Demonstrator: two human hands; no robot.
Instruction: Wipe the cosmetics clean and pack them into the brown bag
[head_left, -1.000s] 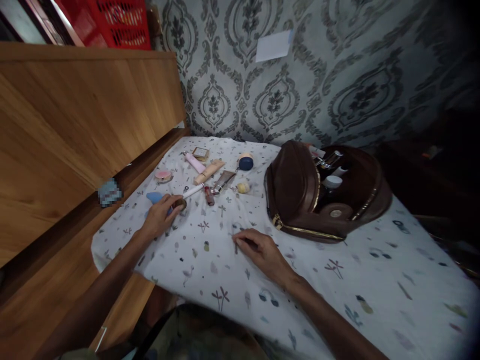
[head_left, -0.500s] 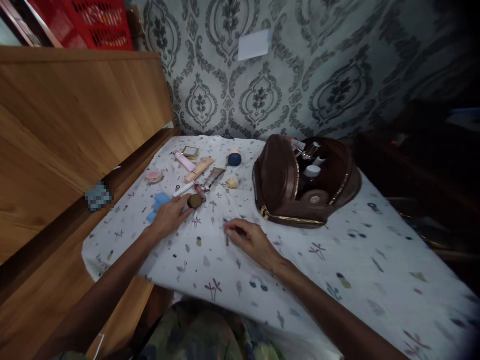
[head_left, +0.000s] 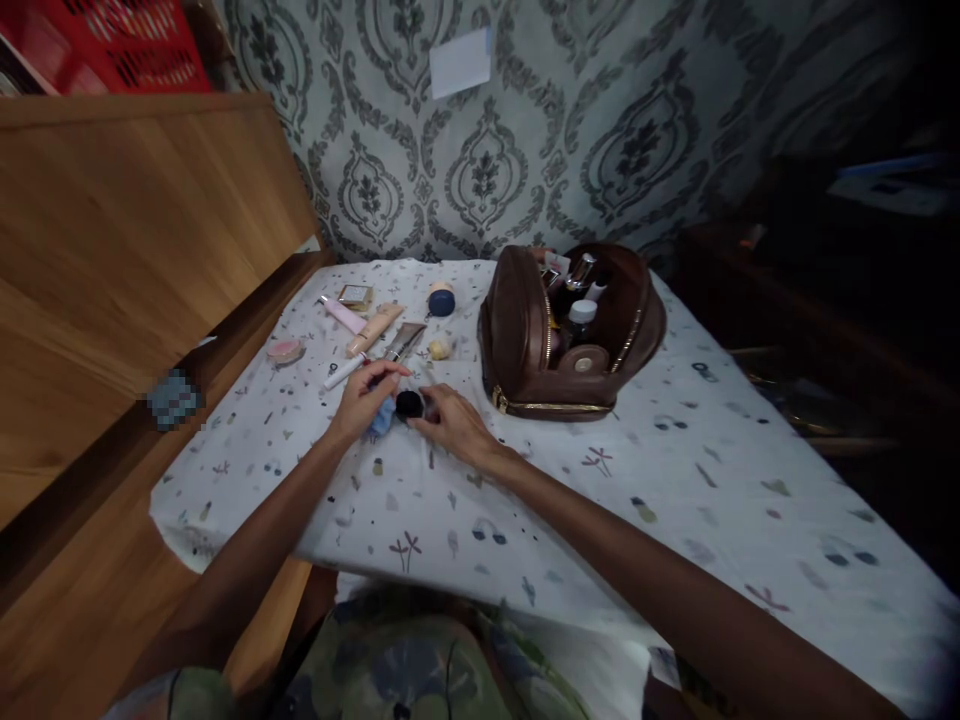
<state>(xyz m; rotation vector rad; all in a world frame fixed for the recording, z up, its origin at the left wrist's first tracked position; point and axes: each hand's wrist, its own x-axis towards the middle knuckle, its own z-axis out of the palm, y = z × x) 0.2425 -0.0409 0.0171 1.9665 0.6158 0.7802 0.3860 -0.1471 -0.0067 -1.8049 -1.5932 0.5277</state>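
In the head view, my right hand grips a small round container with a black face between thumb and fingers, just above the table. Close by on the left, my left hand is curled, with a crumpled light-blue cloth below its fingers; part of the cloth is hidden. Beyond the left hand lie a white tube, a grey-brown tube, a peach tube and a pink tube. A small yellowish pot sits past the container.
An unzipped brown cosmetic bag with bottles inside stands right of my hands. A pink compact, a square gold-edged case and a dark-blue round jar lie farther back. A wooden panel borders the left side; a patterned wall is behind.
The round container has passed from my left hand to my right, which has moved left. The blue cloth has shifted right with my left hand. The view has turned slightly right.
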